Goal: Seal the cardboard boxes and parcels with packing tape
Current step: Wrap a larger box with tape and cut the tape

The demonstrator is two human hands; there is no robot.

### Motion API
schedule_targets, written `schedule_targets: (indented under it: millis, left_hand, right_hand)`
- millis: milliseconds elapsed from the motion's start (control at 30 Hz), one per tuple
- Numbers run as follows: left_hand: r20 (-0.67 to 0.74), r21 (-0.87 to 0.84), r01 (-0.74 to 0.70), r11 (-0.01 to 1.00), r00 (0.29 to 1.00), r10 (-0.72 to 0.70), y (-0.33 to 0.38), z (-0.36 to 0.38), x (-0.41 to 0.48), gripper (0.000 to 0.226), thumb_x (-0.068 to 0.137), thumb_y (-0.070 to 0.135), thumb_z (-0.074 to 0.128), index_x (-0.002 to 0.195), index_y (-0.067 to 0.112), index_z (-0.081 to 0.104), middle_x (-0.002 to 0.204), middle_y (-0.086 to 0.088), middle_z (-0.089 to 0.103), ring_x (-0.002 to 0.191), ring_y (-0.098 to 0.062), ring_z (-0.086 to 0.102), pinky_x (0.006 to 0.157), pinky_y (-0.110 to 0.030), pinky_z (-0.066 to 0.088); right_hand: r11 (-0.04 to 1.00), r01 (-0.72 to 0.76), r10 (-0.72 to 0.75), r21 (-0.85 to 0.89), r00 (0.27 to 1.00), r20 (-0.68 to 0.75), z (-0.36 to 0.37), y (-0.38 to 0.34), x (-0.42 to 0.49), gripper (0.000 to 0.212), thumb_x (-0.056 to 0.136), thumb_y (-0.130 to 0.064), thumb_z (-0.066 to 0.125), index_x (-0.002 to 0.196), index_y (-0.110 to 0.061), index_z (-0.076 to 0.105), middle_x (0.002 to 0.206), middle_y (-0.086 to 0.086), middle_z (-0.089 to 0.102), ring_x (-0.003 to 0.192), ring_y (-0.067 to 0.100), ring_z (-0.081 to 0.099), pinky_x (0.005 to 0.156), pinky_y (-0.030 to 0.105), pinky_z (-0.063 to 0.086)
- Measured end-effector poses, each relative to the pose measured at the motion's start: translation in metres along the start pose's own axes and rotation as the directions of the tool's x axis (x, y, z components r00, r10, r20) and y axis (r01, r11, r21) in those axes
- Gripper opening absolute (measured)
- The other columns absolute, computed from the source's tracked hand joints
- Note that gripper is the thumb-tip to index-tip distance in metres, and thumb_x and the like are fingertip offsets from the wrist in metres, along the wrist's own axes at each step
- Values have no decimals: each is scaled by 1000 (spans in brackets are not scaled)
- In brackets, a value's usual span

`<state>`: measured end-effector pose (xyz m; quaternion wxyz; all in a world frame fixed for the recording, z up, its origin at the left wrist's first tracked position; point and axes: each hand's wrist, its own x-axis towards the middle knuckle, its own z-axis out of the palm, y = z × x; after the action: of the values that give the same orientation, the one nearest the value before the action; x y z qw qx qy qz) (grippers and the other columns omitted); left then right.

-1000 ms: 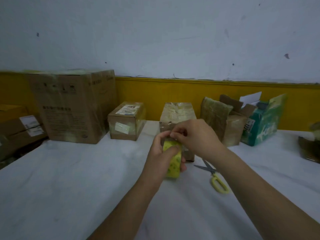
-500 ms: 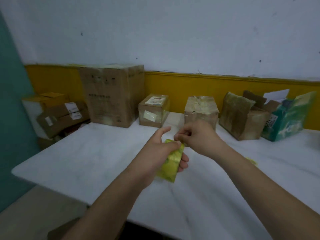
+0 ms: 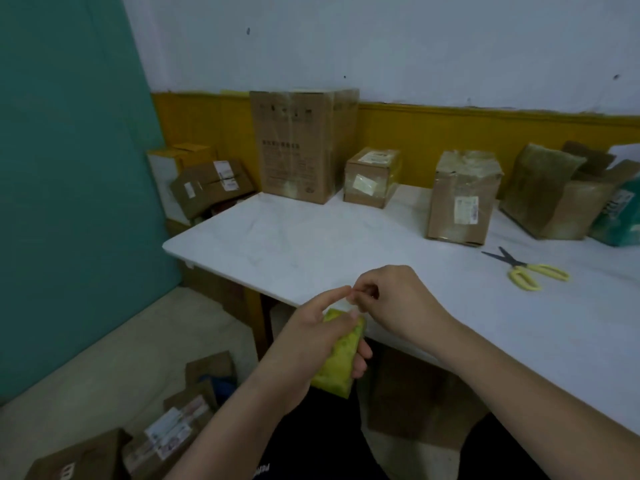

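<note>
The roll of tape, yellow-green, is in the left hand. The fingers of this hand are curled round the roll from behind and the thumb lies on its upper edge, while the forefinger points straight out toward the right hand. The roll is in the air, before the near edge of the desk and not resting on it.

The right hand is just above and right of the roll. Its fingers are curled, and thumb and forefinger are pinched together at the tip of the left forefinger. If a loose end of tape is between them, I cannot tell; nothing clear shows there.

To the right of the hands and further away, yellow-handled scissors lie on the desk with the blades a little apart. Beyond the hands, along the wall, stands a row: a tall cardboard box, a small labelled box, a taped box a little nearer, then an open box and a green parcel at the far right. More boxes are piled past the left end of the desk, and some flattened cartons lie on the floor, below and left of the hands.
</note>
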<state>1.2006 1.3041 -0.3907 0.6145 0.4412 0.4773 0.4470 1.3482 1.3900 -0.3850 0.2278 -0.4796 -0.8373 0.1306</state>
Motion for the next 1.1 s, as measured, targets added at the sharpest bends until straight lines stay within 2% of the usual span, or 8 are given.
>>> schedule_targets:
  millis: [333, 433, 500, 600, 667, 733, 1000, 1100]
  left_hand:
    - [72, 56, -16, 998, 997, 12, -40, -2, 12, 41, 100, 30, 57, 137, 44, 47, 73, -17, 68, 59, -26, 64, 57, -34, 54]
    - [20, 93, -35, 995, 999, 33, -44, 0, 17, 39, 101, 39, 51, 140, 42, 48, 75, -13, 68, 60, -24, 65, 57, -35, 56]
    - [-68, 166, -78, 983, 994, 91, -47, 0, 23, 42, 102, 38, 50, 144, 40, 46, 91, -4, 71, 71, -11, 69, 62, -25, 56]
    - [-251, 641, -64, 765, 924, 288, -54, -6, 33, 55, 97, 50, 53, 149, 40, 37, 131, 2, 55, 109, -4, 55, 81, -14, 44]
    - [-309, 873, 78, 481, 852, 423, -55, -7, 30, 60, 92, 63, 50, 148, 45, 37, 124, 1, 41, 110, -15, 41, 88, -24, 40]
    - [-286, 933, 125, 337, 826, 486, -52, -6, 28, 57, 90, 68, 46, 144, 50, 39, 111, 4, 28, 99, -14, 28, 89, -28, 34]
    - [-221, 950, 60, 305, 822, 526, -46, -12, 44, 43, 89, 70, 45, 128, 55, 56, 100, 8, 25, 95, -11, 25, 80, -29, 22]
    - [-209, 934, 40, 354, 867, 452, -33, -14, 53, 36, 88, 69, 50, 120, 56, 62, 102, 8, 29, 100, -14, 29, 82, -30, 22]
  right_hand:
    - [932, 74, -84, -356, 996, -11, 20, 0, -14, 28, 100, -37, 47, 108, -23, 69, 98, -3, 64, 103, 12, 52, 78, 30, 48]
    - [937, 42, -79, -346, 993, -93, 26, -2, -22, 24, 96, -41, 53, 105, -28, 71, 96, -6, 65, 106, 10, 49, 71, 25, 43]
    - [938, 14, -62, -348, 990, -126, 28, -1, -24, 24, 93, -44, 58, 104, -28, 71, 111, -5, 62, 112, 13, 47, 69, 25, 40]
    - [942, -100, 50, -321, 986, -160, 21, 15, -18, 51, 82, -58, 67, 122, -27, 63, 150, -5, 36, 128, 23, 39, 90, 35, 46]
    - [949, -211, 193, -234, 976, -96, 14, 26, -14, 69, 78, -69, 63, 135, -30, 53, 153, -6, 30, 133, 24, 35, 102, 38, 40]
    - [944, -249, 247, -215, 968, -36, 16, 32, -12, 74, 79, -74, 57, 139, -34, 49, 153, -7, 32, 135, 25, 35, 107, 39, 35]
    - [944, -268, 272, -192, 962, -10, 22, 36, -8, 71, 82, -74, 52, 143, -38, 44, 154, -6, 33, 140, 24, 28, 111, 41, 27]
    - [947, -263, 271, -184, 963, 16, 21, 38, -7, 72, 82, -74, 51, 144, -39, 42, 154, -6, 32, 141, 24, 26, 112, 42, 25]
